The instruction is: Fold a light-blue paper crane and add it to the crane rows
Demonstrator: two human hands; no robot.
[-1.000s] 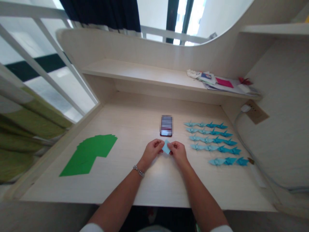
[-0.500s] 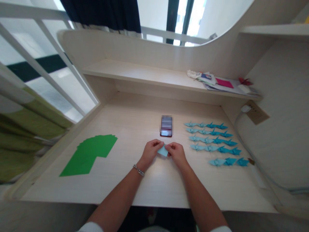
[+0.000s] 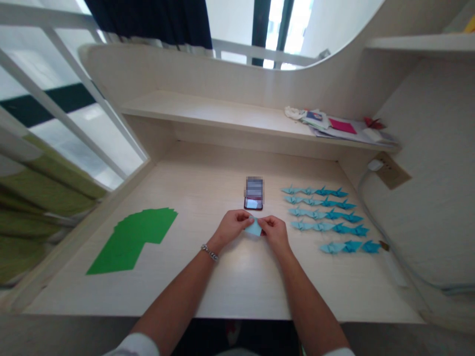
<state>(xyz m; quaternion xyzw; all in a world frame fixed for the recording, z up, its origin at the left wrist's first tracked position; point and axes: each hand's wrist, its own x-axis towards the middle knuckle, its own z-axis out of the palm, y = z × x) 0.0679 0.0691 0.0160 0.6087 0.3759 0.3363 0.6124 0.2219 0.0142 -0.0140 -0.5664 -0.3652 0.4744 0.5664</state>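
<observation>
Well, what is held?

Folded pale blue paper (image 3: 254,228): light, thin, soft, easily creased; best taken by its edges.

And the fingers?

Left hand (image 3: 232,226) and right hand (image 3: 274,232) both grip it, mid-desk, just near of a smartphone (image 3: 253,203). Paper cranes (image 3: 334,214) lie in rows right; green paper sheets (image 3: 133,242) lie left.

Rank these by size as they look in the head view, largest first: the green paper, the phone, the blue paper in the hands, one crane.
1. Green paper
2. Phone
3. Blue paper and crane: they look alike, and the paper is partly hidden, so I cannot rank them.
</observation>
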